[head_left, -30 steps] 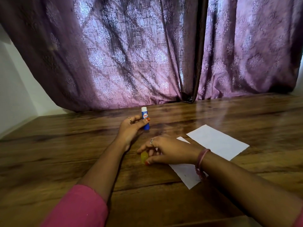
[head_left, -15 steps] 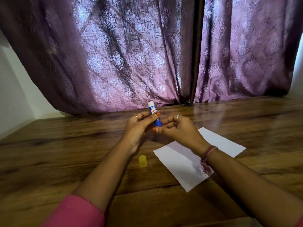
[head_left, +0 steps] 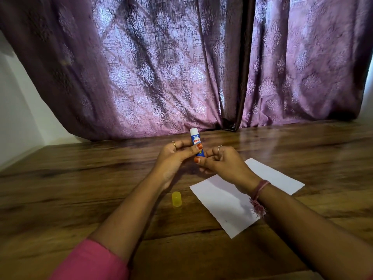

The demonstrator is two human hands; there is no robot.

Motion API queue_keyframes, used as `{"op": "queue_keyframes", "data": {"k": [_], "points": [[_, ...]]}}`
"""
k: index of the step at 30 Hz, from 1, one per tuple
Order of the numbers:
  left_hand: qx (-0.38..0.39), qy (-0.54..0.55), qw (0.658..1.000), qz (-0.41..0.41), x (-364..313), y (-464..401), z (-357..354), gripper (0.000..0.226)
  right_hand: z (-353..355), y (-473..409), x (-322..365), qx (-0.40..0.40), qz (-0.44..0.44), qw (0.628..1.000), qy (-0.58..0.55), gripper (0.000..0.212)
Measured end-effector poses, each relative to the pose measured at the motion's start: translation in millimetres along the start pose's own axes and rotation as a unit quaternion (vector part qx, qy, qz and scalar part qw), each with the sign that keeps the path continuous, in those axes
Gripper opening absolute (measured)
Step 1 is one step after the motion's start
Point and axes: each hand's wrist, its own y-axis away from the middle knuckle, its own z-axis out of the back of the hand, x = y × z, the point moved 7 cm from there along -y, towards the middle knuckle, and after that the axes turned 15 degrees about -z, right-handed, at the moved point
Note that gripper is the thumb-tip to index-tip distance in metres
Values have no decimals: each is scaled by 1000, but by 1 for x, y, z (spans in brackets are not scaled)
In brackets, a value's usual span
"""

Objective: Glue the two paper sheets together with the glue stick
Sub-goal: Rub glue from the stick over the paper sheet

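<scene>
At frame centre, the left hand (head_left: 171, 158) gripped the upright glue stick (head_left: 196, 141), while the right hand (head_left: 224, 164) pinched its base. The paper sheets (head_left: 222, 201) lay lower right, the yellow cap (head_left: 176, 199) beside them.

Dim room, backlit through the curtain (head_left: 161, 77) (edges bowed, slightly soft), faint tabletop (head_left: 80, 178) glare.

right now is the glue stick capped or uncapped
Uncapped: the glue stick, held in both hands, shows a bare white tip, and the yellow cap lies on the table apart from it.
</scene>
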Motion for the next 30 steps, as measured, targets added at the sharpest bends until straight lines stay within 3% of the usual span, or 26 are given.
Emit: {"op": "queue_keyframes", "data": {"k": [5,11,19,22,27,30], "points": [[32,12,999,4,-3,0,-2,21,-6,-2,-6,103,-42,992,-68,11],[65,21,998,0,-7,-2,-2,31,-13,0,-10,201,-68,962,-174,20],[-3,17,999,-38,-9,-4,0,19,-4,-5,-9,88,-30,979,-181,34],[-18,19,999,-32,-8,-1,-5,19,-1,-5,-9,38,-20,985,-165,28],[-76,-13,996,-39,-10,0,-7,34,-4,-3,-6,40,-11,993,-111,17],[-55,-37,997,-50,-13,-1,-8,15,-6,-2,-5,61,-11,991,-118,12]]}}
